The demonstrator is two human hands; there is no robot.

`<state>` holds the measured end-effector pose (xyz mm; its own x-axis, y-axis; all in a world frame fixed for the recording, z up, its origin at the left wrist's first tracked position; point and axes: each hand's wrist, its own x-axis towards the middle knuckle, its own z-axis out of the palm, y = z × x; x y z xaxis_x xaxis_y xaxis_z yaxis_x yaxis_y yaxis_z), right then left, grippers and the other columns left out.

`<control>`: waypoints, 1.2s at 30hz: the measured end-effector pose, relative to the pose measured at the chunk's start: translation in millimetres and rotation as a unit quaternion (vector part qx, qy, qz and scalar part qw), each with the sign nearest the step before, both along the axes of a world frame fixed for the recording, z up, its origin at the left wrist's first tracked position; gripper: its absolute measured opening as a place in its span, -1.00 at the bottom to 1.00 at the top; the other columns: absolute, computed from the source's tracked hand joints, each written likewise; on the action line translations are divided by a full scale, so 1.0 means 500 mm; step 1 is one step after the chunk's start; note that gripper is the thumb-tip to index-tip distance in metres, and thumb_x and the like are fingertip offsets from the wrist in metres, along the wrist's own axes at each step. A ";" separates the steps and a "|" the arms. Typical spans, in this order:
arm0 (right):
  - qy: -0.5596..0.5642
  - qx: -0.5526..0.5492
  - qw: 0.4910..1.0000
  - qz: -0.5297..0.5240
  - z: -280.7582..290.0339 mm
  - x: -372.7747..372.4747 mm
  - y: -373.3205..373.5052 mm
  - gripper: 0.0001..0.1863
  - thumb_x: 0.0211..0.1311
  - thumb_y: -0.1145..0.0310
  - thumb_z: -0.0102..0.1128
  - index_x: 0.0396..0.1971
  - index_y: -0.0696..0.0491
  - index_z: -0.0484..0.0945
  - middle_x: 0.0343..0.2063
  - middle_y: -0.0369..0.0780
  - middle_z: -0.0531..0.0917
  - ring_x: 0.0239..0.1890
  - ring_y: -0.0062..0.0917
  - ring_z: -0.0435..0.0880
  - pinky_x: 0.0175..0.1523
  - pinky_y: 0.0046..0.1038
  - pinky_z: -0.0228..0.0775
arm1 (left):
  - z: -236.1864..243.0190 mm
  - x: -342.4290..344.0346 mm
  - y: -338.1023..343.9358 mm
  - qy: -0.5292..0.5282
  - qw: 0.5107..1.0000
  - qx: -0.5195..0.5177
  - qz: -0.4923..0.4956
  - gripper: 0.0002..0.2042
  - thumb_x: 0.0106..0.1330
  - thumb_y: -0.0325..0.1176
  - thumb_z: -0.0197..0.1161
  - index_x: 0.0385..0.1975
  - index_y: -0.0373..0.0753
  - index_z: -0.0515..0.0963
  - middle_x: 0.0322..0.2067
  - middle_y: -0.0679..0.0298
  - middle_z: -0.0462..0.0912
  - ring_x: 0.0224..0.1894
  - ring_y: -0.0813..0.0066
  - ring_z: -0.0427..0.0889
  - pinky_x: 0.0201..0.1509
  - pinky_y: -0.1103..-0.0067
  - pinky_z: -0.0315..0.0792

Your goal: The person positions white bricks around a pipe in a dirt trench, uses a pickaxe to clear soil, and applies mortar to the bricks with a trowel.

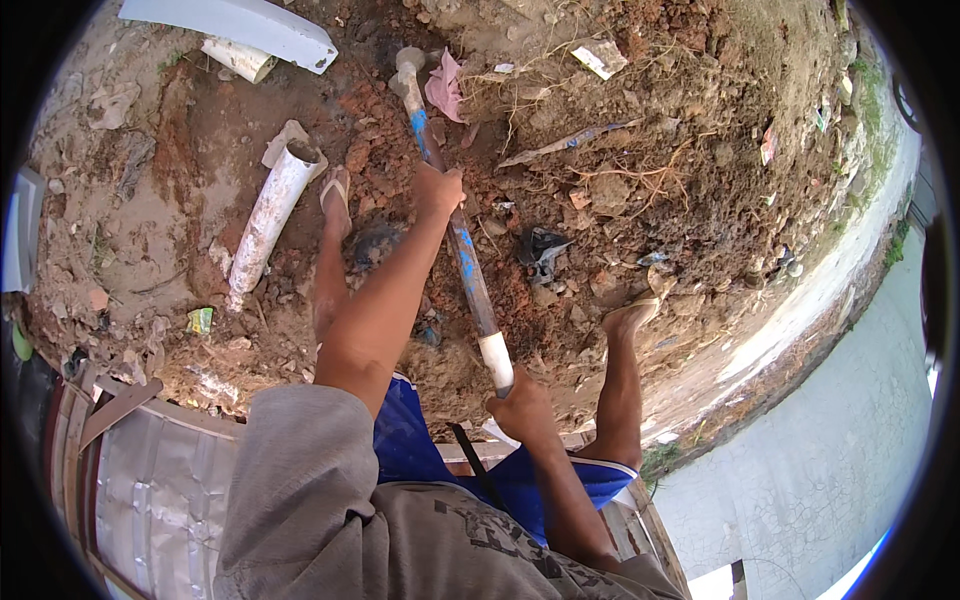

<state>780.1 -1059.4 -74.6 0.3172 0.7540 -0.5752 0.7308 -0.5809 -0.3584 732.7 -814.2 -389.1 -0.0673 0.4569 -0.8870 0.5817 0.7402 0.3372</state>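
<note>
My left hand (438, 190) is closed round the upper middle of a long tool handle (466, 255), wooden with worn blue paint. My right hand (522, 408) grips its near end, just below a white wrapped section. The handle slants away from me, and its far end, a rounded dirt-caked head, rests at the dug soil; too little of the head shows to tell what tool it is. Beside that head lies a crumpled pink cloth (445, 86). Loose brown earth (500, 150) with roots and stones surrounds the handle.
A dirty white pipe (275, 215) lies left of my sandalled foot (336, 195). Another pipe piece (238, 58) and a pale channel-shaped piece (235, 22) are at the far left. Black plastic (543, 252) sits between my feet. Metal sheeting (160, 490) stands near left; a pale wall (800, 410) runs along the right.
</note>
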 end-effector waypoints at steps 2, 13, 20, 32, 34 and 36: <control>0.086 -0.146 0.982 -0.086 0.058 0.030 0.036 -0.63 0.11 0.21 0.30 -0.17 0.16 0.58 -0.44 0.10 0.70 -0.30 0.09 0.71 -0.18 0.08 0.54 | 0.041 -0.019 -0.040 -0.012 0.999 0.010 0.047 -0.59 0.24 -0.33 0.30 -0.13 -0.51 0.30 -0.49 -0.05 0.64 -0.58 0.12 0.73 -0.50 0.29 0.59; 0.139 -0.504 0.813 -0.257 0.568 -0.058 -0.459 -0.18 0.09 0.06 0.46 0.33 0.00 0.33 0.05 0.10 0.61 0.06 -0.25 0.66 0.11 -0.08 0.47 | 0.563 -0.101 -0.506 -0.048 0.978 -0.153 0.134 -0.67 0.24 -0.47 0.21 -0.15 -0.34 0.18 -0.59 0.19 0.45 -0.70 0.32 0.57 -0.66 0.41 0.49; 0.112 -0.544 0.807 -0.201 0.561 -0.047 -0.478 -0.42 -0.03 0.15 0.49 0.01 0.04 0.53 -0.31 0.00 0.71 -0.30 -0.04 0.70 -0.20 -0.04 0.52 | 0.669 -0.134 -0.538 -0.130 0.937 -0.250 0.207 -0.64 0.22 -0.56 0.21 -0.08 -0.32 0.19 -0.43 0.16 0.48 -0.59 0.35 0.62 -0.55 0.41 0.57; 0.154 -0.092 0.982 -0.062 -0.174 0.098 0.149 -0.58 0.11 0.03 0.36 -0.60 0.12 0.57 -0.76 -0.16 0.51 -0.73 -0.34 0.35 -0.56 -0.21 0.23 | 0.109 -0.042 0.266 -0.031 0.961 0.235 0.139 -0.71 0.17 -0.44 0.26 -0.26 -0.48 0.35 -0.52 -0.05 0.62 -0.61 0.23 0.69 -0.56 0.39 0.55; 0.170 -0.072 0.982 -0.034 -0.285 0.138 0.080 -0.58 0.13 0.01 0.35 -0.58 0.10 0.58 -0.74 -0.16 0.52 -0.71 -0.37 0.35 -0.56 -0.21 0.22 | 0.036 0.005 0.233 0.071 0.941 0.330 0.035 -0.71 0.15 -0.45 0.28 -0.27 -0.48 0.36 -0.49 -0.06 0.63 -0.60 0.16 0.69 -0.56 0.34 0.55; 0.174 -0.126 0.975 0.065 -0.315 0.177 0.017 -0.61 0.15 0.02 0.30 -0.54 0.08 0.62 -0.71 -0.13 0.56 -0.69 -0.33 0.44 -0.54 -0.18 0.30 | 0.004 0.061 0.156 0.034 0.967 0.235 0.089 -0.65 0.13 -0.39 0.32 -0.21 -0.48 0.38 -0.40 -0.15 0.66 -0.40 -0.07 0.73 -0.32 0.23 0.61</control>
